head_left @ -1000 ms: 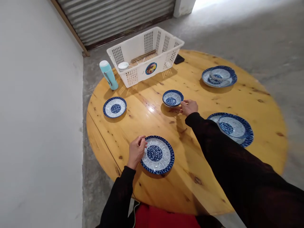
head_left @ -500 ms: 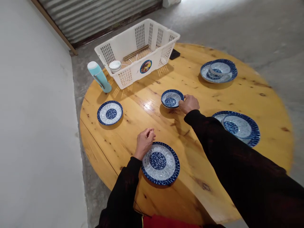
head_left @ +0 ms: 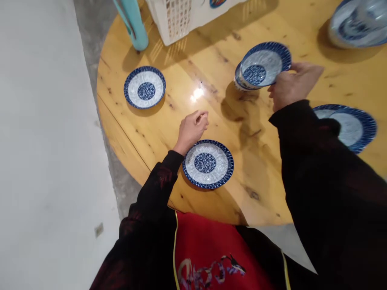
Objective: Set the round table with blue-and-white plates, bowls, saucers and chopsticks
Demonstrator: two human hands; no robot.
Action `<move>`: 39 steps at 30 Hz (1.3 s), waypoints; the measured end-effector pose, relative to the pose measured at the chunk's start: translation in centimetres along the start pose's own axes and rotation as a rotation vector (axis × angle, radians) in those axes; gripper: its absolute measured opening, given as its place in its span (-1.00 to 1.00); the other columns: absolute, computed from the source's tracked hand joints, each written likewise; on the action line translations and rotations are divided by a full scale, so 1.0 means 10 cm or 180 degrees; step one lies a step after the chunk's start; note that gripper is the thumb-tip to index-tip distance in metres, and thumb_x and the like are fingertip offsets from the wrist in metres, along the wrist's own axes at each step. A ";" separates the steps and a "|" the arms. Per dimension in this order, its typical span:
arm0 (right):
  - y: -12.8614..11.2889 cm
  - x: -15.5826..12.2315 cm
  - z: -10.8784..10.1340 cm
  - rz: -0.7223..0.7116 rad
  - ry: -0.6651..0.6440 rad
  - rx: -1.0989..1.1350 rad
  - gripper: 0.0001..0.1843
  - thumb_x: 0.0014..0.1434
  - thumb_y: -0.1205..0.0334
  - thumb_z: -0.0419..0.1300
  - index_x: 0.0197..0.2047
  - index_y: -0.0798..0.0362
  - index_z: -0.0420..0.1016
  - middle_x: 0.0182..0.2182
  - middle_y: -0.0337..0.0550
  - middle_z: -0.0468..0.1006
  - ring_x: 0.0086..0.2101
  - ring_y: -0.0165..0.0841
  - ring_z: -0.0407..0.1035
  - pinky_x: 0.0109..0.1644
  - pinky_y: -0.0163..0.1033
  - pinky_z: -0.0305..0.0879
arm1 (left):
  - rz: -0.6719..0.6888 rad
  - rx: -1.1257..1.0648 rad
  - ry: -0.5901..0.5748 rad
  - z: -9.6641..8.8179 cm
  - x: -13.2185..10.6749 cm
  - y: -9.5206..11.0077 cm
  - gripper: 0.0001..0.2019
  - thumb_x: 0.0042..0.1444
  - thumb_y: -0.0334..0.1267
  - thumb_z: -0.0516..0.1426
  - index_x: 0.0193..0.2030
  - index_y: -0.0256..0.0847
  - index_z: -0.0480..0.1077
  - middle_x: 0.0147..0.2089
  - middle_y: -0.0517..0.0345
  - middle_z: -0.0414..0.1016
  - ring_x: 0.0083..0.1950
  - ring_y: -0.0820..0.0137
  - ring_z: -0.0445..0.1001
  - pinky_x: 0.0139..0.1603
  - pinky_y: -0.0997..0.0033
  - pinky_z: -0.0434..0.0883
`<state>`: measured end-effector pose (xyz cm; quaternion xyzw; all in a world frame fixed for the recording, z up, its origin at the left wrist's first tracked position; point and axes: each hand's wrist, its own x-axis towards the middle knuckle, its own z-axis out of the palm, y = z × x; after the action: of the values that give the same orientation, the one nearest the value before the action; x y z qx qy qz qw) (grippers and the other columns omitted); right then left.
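My right hand (head_left: 294, 84) grips the rim of a blue-and-white bowl (head_left: 263, 66) and holds it tilted up. Under its left side another bowl (head_left: 238, 83) shows in part; whether the two touch I cannot tell. My left hand (head_left: 194, 127) is curled, its fingertips together and nothing visible in them. It hovers by the upper left rim of a blue-rimmed plate (head_left: 207, 179) near the table's front edge. A similar plate (head_left: 145, 100) lies farther left.
The round wooden table (head_left: 193, 72) also carries a plate with a bowl (head_left: 356, 28) at the far right, partly cut off. Another plate (head_left: 359, 125) is half hidden by my right sleeve. A white plastic basket (head_left: 178, 24) and a turquoise bottle (head_left: 137, 34) stand at the back.
My right hand has lifted and tilted the upper bowl from the small stack, moving it right. My left hand stays curled near the front plate. The view has tipped downward.
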<state>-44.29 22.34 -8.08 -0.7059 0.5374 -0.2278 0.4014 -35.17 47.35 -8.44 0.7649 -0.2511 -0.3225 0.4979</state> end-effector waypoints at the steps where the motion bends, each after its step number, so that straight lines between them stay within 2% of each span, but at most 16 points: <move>1: -0.06 -0.16 -0.06 -0.0155 0.0123 0.0026 -0.87 0.21 0.18 0.15 -0.21 -0.02 0.49 -0.53 -0.19 0.37 -0.47 -0.33 0.33 -0.37 -0.10 0.43 | 0.0024 -0.0015 -0.0010 -0.01 0.00 0.02 -0.71 0.40 -0.17 0.02 -0.01 -0.28 0.50 -0.20 0.06 0.59 -0.22 0.44 0.59 -0.05 0.40 0.51; 3: -0.14 -0.53 -0.20 -0.0547 0.0095 0.0109 -0.89 0.11 0.26 0.14 -0.36 0.01 0.50 -0.60 -0.25 0.27 -0.57 -0.41 0.29 -0.49 -0.22 0.30 | 0.0148 -0.0070 -0.0050 -0.01 -0.02 0.04 -0.68 0.41 -0.11 0.01 0.02 -0.26 0.49 -0.15 0.06 0.58 -0.17 0.43 0.60 -0.01 0.39 0.50; 4: -0.15 -0.73 -0.26 -0.0641 -0.0060 0.0117 -0.86 0.06 0.27 0.13 -0.34 0.03 0.53 -0.62 -0.27 0.27 -0.59 -0.43 0.29 -0.52 -0.27 0.24 | 0.0232 -0.0097 -0.0080 -0.01 -0.04 0.05 -0.67 0.41 -0.08 0.01 0.03 -0.24 0.48 -0.14 0.07 0.58 -0.15 0.42 0.60 0.00 0.40 0.49; 7: -0.04 -1.31 -0.40 -0.0475 -0.0339 0.0261 -0.65 -0.05 0.24 0.15 -0.19 0.09 0.61 -0.68 -0.33 0.31 -0.69 -0.44 0.21 -0.66 -0.35 0.10 | 0.0441 -0.0113 -0.0168 0.01 -0.15 0.02 -0.60 0.38 0.05 0.02 0.08 -0.17 0.48 -0.17 0.12 0.59 -0.15 0.42 0.61 -0.01 0.43 0.49; 9: 0.09 -1.65 -0.45 -0.0254 -0.0389 0.0425 -0.62 -0.08 0.21 0.19 -0.16 0.10 0.59 -0.70 -0.36 0.33 -0.72 -0.44 0.18 -0.71 -0.35 0.07 | 0.0521 -0.0038 -0.0290 0.02 -0.27 -0.02 -0.59 0.35 0.08 0.05 0.08 -0.14 0.49 -0.20 0.15 0.59 -0.15 0.39 0.61 0.00 0.43 0.48; 12: 0.32 -2.07 -0.46 0.0062 -0.0372 0.0482 -0.61 -0.07 0.16 0.22 -0.14 0.07 0.56 -0.70 -0.38 0.35 -0.72 -0.42 0.22 -0.72 -0.35 0.10 | 0.0623 0.0206 -0.0657 0.01 -0.48 -0.10 -0.67 0.35 -0.04 0.07 0.08 -0.14 0.51 -0.15 0.12 0.61 -0.05 0.32 0.59 0.07 0.37 0.43; 16: 0.54 -2.46 -0.42 0.0359 -0.0324 0.0404 -0.56 -0.07 0.11 0.23 -0.10 0.11 0.54 -0.68 -0.39 0.38 -0.70 -0.44 0.25 -0.71 -0.38 0.14 | 0.0685 0.0567 -0.1040 -0.03 -0.67 -0.18 -0.76 0.29 -0.24 0.08 -0.03 -0.15 0.55 -0.03 0.05 0.62 0.04 0.24 0.54 0.11 0.29 0.37; 19: 0.62 -2.64 -0.37 0.0474 -0.0338 0.0446 -0.55 -0.07 0.09 0.24 -0.10 0.11 0.51 -0.66 -0.40 0.39 -0.70 -0.45 0.26 -0.70 -0.38 0.17 | 0.0664 0.0730 -0.1161 -0.06 -0.70 -0.23 -0.83 0.22 -0.30 0.11 -0.20 -0.17 0.55 -0.07 0.03 0.62 0.01 0.20 0.52 0.08 0.27 0.35; 22: 0.64 -2.75 -0.33 0.0497 -0.0342 0.0447 -0.57 -0.07 0.10 0.25 -0.11 0.11 0.47 -0.67 -0.42 0.39 -0.72 -0.45 0.24 -0.69 -0.37 0.18 | 0.0757 0.0962 -0.1302 -0.10 -0.70 -0.26 -0.83 0.20 -0.35 0.08 -0.29 -0.20 0.52 -0.15 -0.04 0.60 -0.06 0.18 0.51 0.01 0.26 0.32; 27: 0.67 -2.87 -0.29 0.0473 -0.0454 0.0371 -0.60 -0.03 0.09 0.25 -0.13 0.07 0.42 -0.66 -0.43 0.39 -0.73 -0.45 0.25 -0.67 -0.35 0.21 | 0.0917 0.1212 -0.1425 -0.12 -0.68 -0.34 -0.79 0.16 -0.39 0.04 -0.30 -0.21 0.52 -0.22 -0.07 0.58 -0.13 0.20 0.49 -0.08 0.26 0.28; 34: 0.72 -2.94 -0.25 0.0475 -0.0528 0.0402 -0.57 -0.06 0.09 0.27 -0.11 0.05 0.36 -0.65 -0.41 0.45 -0.70 -0.43 0.31 -0.63 -0.36 0.27 | 0.0930 0.0897 -0.1242 -0.09 -0.64 -0.46 -0.85 0.05 -0.37 0.11 -0.35 -0.20 0.53 -0.26 -0.02 0.58 -0.16 0.20 0.49 -0.12 0.26 0.27; 39: 0.75 -2.96 -0.26 0.0429 -0.0608 0.0403 -0.57 -0.06 0.11 0.27 -0.12 0.03 0.31 -0.66 -0.43 0.46 -0.73 -0.43 0.29 -0.65 -0.35 0.24 | 0.0925 0.0920 -0.1301 -0.07 -0.63 -0.47 -0.83 0.01 -0.38 0.12 -0.34 -0.20 0.57 -0.28 -0.02 0.58 -0.14 0.16 0.50 -0.10 0.23 0.28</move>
<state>-60.02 48.59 -9.40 -0.6599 0.5275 -0.1655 0.5088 -38.53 53.97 -11.08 0.7031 -0.4965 -0.3561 0.3638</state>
